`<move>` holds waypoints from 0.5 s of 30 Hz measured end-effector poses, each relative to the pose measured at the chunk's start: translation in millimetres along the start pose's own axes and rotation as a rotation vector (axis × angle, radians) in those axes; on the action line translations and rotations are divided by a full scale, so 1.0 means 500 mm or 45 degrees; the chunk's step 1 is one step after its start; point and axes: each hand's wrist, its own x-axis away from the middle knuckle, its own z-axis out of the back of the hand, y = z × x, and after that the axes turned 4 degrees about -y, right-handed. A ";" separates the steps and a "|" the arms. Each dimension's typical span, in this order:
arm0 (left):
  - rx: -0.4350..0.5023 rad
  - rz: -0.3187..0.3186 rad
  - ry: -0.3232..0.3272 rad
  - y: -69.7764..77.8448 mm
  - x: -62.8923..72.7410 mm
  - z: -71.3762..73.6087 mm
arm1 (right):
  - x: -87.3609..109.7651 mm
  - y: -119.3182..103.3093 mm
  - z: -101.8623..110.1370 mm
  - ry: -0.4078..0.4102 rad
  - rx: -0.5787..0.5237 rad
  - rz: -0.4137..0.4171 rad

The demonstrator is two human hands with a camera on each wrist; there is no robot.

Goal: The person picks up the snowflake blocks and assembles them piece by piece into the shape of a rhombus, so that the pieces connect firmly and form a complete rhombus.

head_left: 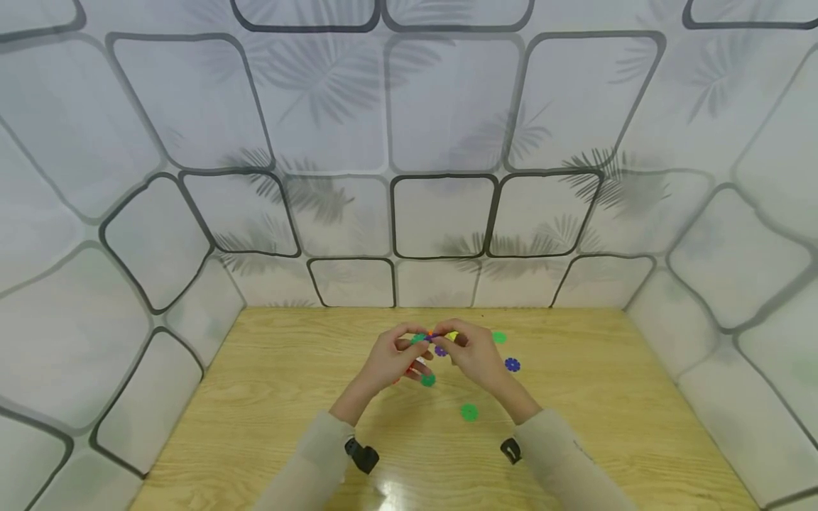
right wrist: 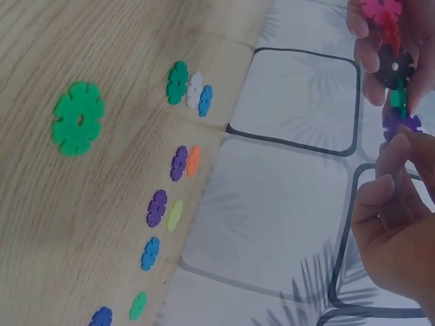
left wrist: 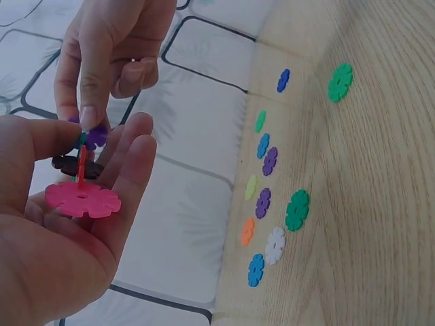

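In the head view my left hand point(head_left: 388, 360) and right hand point(head_left: 476, 355) meet over the far middle of the table. Between them is a chain of slotted plastic snowflake discs. The right wrist view shows its pink disc point(right wrist: 382, 8), red disc point(right wrist: 391, 34), black disc point(right wrist: 395, 66), green disc point(right wrist: 398, 100) and purple disc point(right wrist: 401, 123) joined in that order. My left thumb and fingers grip the chain near the green disc, with the pink disc point(left wrist: 83, 200) over the palm. My right thumb and forefinger pinch the purple disc point(left wrist: 97, 136) at the end.
Loose discs lie on the wooden table point(head_left: 268, 411). A bright green disc point(head_left: 469, 412) is nearest the front, with a dark blue disc point(head_left: 513, 365) farther right. A white disc point(left wrist: 275, 246), an orange disc point(left wrist: 248, 231) and several others lie toward the patterned back wall point(head_left: 441, 213).
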 end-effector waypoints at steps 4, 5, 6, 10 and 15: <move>-0.029 -0.007 0.015 -0.003 -0.001 0.001 | 0.000 0.000 -0.001 0.013 0.011 0.031; -0.036 -0.010 0.018 -0.004 -0.001 0.001 | 0.000 0.000 -0.002 0.015 0.014 0.037; -0.039 -0.011 0.019 -0.004 -0.001 0.001 | 0.000 0.001 -0.003 0.019 0.020 0.042; -0.028 0.002 0.026 -0.004 -0.001 0.002 | -0.001 0.003 -0.004 0.023 0.030 0.053; 0.016 0.027 0.052 -0.005 -0.001 0.003 | 0.006 0.002 0.001 0.015 0.012 -0.004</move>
